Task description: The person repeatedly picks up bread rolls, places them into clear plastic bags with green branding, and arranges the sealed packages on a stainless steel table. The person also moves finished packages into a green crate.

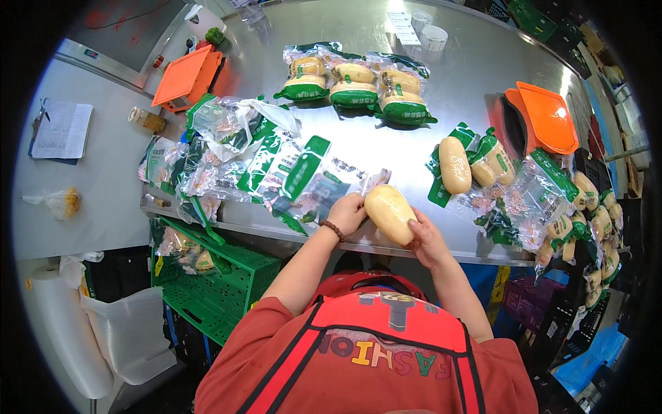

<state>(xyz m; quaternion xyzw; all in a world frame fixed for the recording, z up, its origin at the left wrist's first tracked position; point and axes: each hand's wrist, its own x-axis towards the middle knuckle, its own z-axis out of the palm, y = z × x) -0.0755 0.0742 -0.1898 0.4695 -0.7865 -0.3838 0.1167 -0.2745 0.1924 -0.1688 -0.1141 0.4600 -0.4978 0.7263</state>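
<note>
My right hand (428, 241) grips the lower right end of a pale, smooth lotus root segment (390, 214), held tilted above the table's front edge. At the segment's left side is my left hand (347, 215), its fingers closed on the near edge of a printed clear-and-green plastic bag (331, 181); the fingertips are partly hidden behind the segment. That bag lies flat and looks slightly blurred. Further right, another bare lotus root segment (455, 165) rests on a green-edged bag, beside a bagged segment (494, 161).
Filled lotus root packs (354, 93) stand in a row at the back of the steel table (357, 26). Orange-topped scales (183, 77) (548, 118) flank them. Loose bags (222, 155) pile up left, above a green crate (207, 279). More packs (595, 233) hang over the right edge.
</note>
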